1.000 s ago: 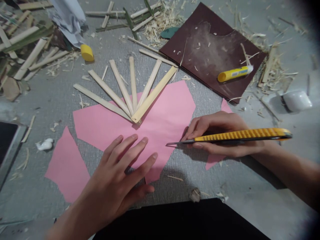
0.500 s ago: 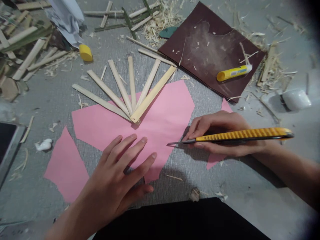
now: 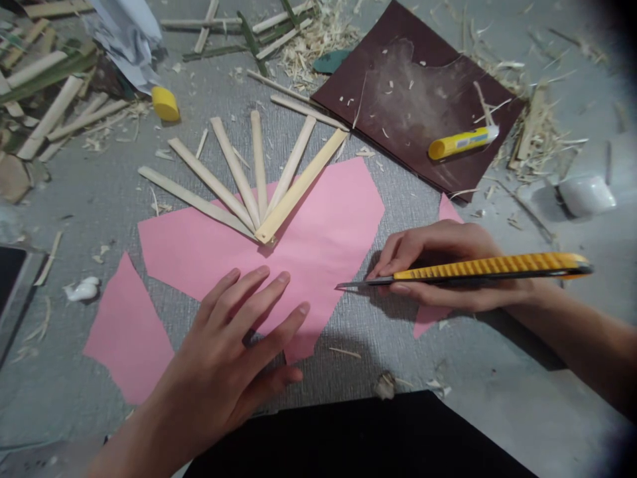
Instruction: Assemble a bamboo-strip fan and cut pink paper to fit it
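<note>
A cut sheet of pink paper point(image 3: 318, 232) lies on the grey textured surface. My left hand point(image 3: 243, 332) rests on its lower part, fingers spread and flat. My right hand point(image 3: 438, 265) grips a yellow utility knife point(image 3: 488, 267), its blade pointing left with the tip at the sheet's right edge. On the upper part of the paper sits a fan of several flat bamboo sticks point(image 3: 259, 179), joined at the lower end. One pink offcut point(image 3: 127, 338) lies at the left; another pink scrap point(image 3: 428, 320) is partly hidden beneath my right hand.
A dark brown board point(image 3: 398, 99) carries a yellow glue stick point(image 3: 462, 143); its yellow cap point(image 3: 165, 104) stands at the upper left. Bamboo strips point(image 3: 52, 116) and shavings point(image 3: 318, 46) litter the back. A white earbud case point(image 3: 587, 196) lies right, a dark-screened device point(image 3: 12, 279) left.
The knife tip has shifted slightly right, towards the edge of the pink paper. My left hand keeps its place on the sheet, and the whole view has drifted a little.
</note>
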{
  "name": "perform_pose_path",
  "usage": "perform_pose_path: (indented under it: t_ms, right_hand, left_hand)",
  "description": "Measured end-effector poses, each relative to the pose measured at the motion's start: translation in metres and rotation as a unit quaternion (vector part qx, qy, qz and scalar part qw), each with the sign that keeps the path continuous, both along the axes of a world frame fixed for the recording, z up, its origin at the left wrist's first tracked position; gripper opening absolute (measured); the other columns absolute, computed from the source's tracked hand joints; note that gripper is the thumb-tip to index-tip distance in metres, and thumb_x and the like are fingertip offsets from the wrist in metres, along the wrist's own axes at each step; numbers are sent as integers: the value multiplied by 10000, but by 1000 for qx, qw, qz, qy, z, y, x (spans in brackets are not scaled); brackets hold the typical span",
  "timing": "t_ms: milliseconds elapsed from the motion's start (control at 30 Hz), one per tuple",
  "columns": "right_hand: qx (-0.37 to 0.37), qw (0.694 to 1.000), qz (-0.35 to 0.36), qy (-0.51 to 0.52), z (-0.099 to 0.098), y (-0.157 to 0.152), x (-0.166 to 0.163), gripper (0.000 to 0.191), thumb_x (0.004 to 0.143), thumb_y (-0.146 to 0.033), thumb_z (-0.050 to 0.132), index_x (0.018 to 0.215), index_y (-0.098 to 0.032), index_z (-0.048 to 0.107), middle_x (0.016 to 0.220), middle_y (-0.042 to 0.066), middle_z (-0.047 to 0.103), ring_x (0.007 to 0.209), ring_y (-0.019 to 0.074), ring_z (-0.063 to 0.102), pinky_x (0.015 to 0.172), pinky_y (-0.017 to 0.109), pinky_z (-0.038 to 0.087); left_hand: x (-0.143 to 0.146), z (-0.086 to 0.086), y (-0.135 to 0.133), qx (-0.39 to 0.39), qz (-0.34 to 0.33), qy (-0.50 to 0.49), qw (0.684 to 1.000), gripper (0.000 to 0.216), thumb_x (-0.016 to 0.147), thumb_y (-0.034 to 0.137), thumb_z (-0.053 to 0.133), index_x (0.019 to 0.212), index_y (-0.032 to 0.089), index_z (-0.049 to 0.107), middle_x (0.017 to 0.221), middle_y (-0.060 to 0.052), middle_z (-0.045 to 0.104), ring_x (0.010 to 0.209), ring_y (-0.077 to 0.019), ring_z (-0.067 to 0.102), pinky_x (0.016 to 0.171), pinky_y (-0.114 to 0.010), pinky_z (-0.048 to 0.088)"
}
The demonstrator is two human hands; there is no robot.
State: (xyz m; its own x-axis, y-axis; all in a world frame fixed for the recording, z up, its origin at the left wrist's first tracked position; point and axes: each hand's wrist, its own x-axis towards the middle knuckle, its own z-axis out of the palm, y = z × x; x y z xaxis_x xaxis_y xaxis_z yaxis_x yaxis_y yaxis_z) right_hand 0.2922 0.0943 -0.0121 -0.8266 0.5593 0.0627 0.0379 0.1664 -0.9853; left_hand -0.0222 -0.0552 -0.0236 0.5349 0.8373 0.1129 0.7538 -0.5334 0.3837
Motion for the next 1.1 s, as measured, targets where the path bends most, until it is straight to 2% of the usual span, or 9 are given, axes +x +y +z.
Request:
perform_pose_path:
  t_ms: [167, 233, 367, 467, 567, 733, 1100]
  right_hand:
    - [-36, 999, -20, 13, -1, -4, 1, 162, 908, -152, 800, 1016, -248, 727, 966, 58, 793, 864, 206, 769, 704, 326, 635]
    - [-60, 994, -70, 56, -2, -5, 2, 121, 928, -180, 791, 1009, -235, 721, 930, 56, 790, 823, 202, 757, 697, 341, 619]
    - [-67, 967, -215, 123, -7, -5, 3, 67, 949, -248, 784, 970, -245, 720, 855, 15, 765, 747, 168, 714, 706, 325, 575]
    - [-81, 953, -266, 121, -8, -3, 4, 54, 959, -250, 772, 948, -258, 720, 832, 3, 760, 752, 163, 709, 697, 310, 565]
    - [-78, 964, -239, 82, -6, -5, 4, 75, 945, -262, 793, 946, -273, 718, 836, 10, 767, 753, 186, 715, 682, 339, 584]
    - [-51, 993, -102, -8, -2, -15, 4, 129, 912, -195, 815, 1004, -227, 731, 984, 61, 793, 834, 203, 763, 682, 317, 623]
    - [-25, 997, -73, -19, -6, -16, 5, 192, 875, -141, 826, 1025, -224, 739, 997, 69, 796, 902, 230, 772, 740, 344, 645]
  left_hand:
    - [0, 0, 1, 3, -1, -10, 1000, 437, 1073, 441, 569, 1483, 290, 582, 1646, -87, 450, 1547, -358, 366, 1305, -578, 239]
    - [0, 0, 1, 2, -4, -13, 1000, 432, 1075, 431, 569, 1478, 276, 587, 1641, -100, 449, 1547, -364, 356, 1305, -585, 230]
    - [2, 2, 0, 2, 4, -9, 1000, 409, 1075, 396, 581, 1463, 270, 598, 1629, -101, 469, 1539, -378, 377, 1293, -619, 260]
    - [2, 4, 0, -1, 14, -4, 1000, 414, 1079, 424, 556, 1472, 299, 589, 1635, -85, 481, 1521, -387, 419, 1266, -658, 330]
    - [2, 5, 0, -8, 17, -2, 1000, 430, 1083, 439, 529, 1496, 321, 559, 1638, -82, 482, 1522, -383, 418, 1250, -688, 353]
    - [2, 4, -1, -14, 15, 1, 1000, 440, 1085, 436, 529, 1514, 339, 534, 1650, -75, 463, 1540, -367, 388, 1267, -673, 329]
    - [2, 3, -1, -11, 20, -3, 1000, 429, 1082, 449, 526, 1497, 339, 553, 1640, -68, 476, 1532, -366, 406, 1274, -661, 325]
